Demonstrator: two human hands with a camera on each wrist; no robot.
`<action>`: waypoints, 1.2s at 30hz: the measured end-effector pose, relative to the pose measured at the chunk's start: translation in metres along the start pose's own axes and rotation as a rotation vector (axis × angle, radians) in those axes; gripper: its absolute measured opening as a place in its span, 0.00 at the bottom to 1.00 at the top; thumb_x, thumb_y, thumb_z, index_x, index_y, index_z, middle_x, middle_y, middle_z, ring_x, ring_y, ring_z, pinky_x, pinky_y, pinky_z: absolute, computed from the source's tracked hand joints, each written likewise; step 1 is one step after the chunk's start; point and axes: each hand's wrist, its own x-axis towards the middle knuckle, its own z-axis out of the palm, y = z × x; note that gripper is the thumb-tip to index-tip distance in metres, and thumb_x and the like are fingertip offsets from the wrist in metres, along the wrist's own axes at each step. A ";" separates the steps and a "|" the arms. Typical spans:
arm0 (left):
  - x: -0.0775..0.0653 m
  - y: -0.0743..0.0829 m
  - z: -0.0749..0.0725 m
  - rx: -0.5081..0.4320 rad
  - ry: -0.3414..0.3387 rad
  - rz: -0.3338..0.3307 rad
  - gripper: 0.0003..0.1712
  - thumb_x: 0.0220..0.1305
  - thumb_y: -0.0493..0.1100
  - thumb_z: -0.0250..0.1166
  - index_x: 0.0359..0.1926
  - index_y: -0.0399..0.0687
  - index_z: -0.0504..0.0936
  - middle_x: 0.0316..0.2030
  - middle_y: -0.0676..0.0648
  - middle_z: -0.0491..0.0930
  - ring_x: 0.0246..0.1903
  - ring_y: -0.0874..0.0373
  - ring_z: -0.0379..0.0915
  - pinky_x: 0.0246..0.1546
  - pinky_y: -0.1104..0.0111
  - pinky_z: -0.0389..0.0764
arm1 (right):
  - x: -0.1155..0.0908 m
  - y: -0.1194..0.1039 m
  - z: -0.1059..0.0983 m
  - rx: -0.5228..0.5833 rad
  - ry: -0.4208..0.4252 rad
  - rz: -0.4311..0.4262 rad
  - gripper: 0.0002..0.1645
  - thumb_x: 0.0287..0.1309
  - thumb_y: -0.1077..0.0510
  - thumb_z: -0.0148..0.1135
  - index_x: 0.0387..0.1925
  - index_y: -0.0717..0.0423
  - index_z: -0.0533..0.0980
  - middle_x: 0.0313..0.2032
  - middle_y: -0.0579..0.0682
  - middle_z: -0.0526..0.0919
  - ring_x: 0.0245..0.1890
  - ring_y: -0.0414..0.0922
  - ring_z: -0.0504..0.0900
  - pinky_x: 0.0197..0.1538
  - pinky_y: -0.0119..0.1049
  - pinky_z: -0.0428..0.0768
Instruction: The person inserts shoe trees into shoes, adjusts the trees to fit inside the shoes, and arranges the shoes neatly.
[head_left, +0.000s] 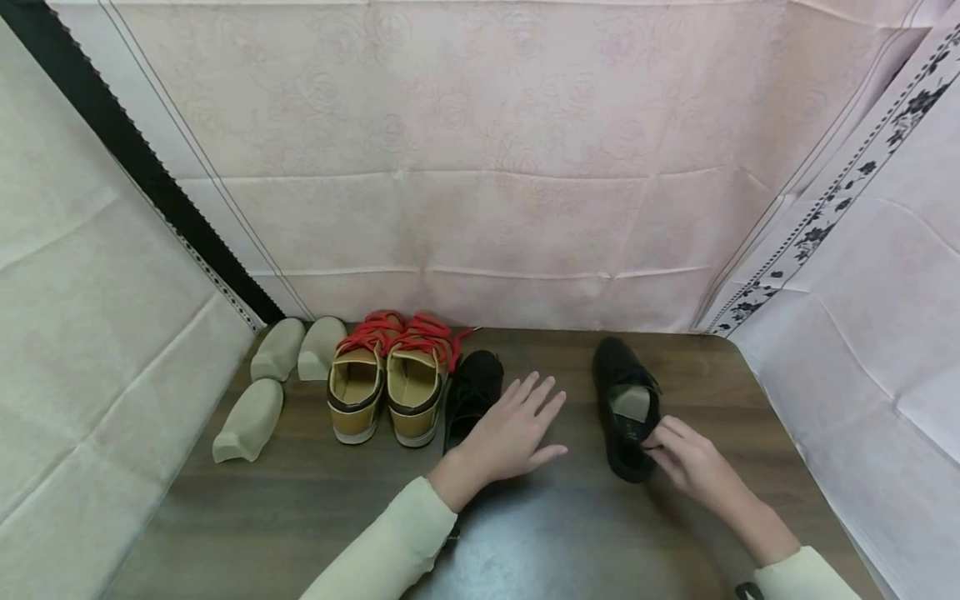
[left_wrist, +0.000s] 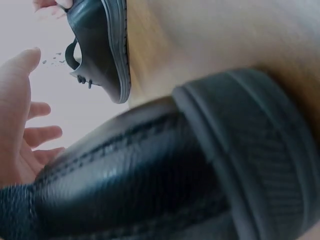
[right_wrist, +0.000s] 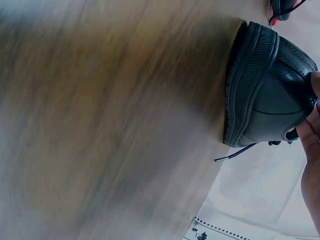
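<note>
On the right of the table in the head view stands a black lace-up shoe (head_left: 617, 360), a pale insert (head_left: 632, 403) showing in its opening. My right hand (head_left: 690, 462) pinches this shoe's collar near the heel; the right wrist view shows the fingers (right_wrist: 311, 135) at the rim. A second black shoe (head_left: 480, 379) sits to the left, partly hidden beneath my left hand (head_left: 510, 429). That hand has its fingers spread and holds nothing. Close up in the left wrist view, the second shoe (left_wrist: 125, 170) fills the foreground.
Tan shoes (head_left: 415, 417) with red laces (head_left: 431, 333) stand just left of the second black shoe. Three pale inserts (head_left: 251, 421) lie at the far left. Hanging cloth (head_left: 480, 225) borders the brown table (head_left: 300, 517) at the back and sides.
</note>
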 end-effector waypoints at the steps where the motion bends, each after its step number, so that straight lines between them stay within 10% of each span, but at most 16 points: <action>1: 0.000 0.001 0.001 0.002 -0.006 0.000 0.44 0.75 0.71 0.50 0.79 0.50 0.61 0.79 0.40 0.58 0.78 0.42 0.54 0.76 0.50 0.61 | -0.001 0.001 0.000 0.000 0.000 0.003 0.07 0.68 0.56 0.67 0.34 0.54 0.81 0.37 0.45 0.82 0.37 0.37 0.79 0.48 0.19 0.77; 21: 0.008 0.020 -0.003 0.012 -0.032 0.029 0.44 0.75 0.72 0.46 0.80 0.51 0.60 0.79 0.41 0.58 0.79 0.43 0.53 0.76 0.51 0.61 | -0.007 0.016 -0.019 -0.090 -0.054 0.122 0.25 0.77 0.41 0.50 0.33 0.54 0.80 0.36 0.42 0.81 0.34 0.36 0.79 0.42 0.21 0.77; 26: 0.011 0.024 -0.002 0.022 -0.043 0.037 0.44 0.76 0.72 0.45 0.80 0.51 0.60 0.79 0.41 0.58 0.79 0.43 0.54 0.76 0.51 0.62 | -0.009 0.022 -0.024 -0.104 -0.070 0.146 0.06 0.65 0.59 0.70 0.34 0.54 0.80 0.36 0.42 0.81 0.33 0.36 0.78 0.39 0.22 0.77; 36: 0.019 0.031 -0.004 0.014 -0.066 0.037 0.45 0.76 0.72 0.45 0.80 0.52 0.59 0.80 0.42 0.57 0.79 0.44 0.53 0.77 0.52 0.61 | -0.012 0.031 -0.033 -0.155 -0.055 0.147 0.23 0.37 0.77 0.79 0.32 0.53 0.79 0.34 0.42 0.81 0.30 0.36 0.78 0.36 0.25 0.77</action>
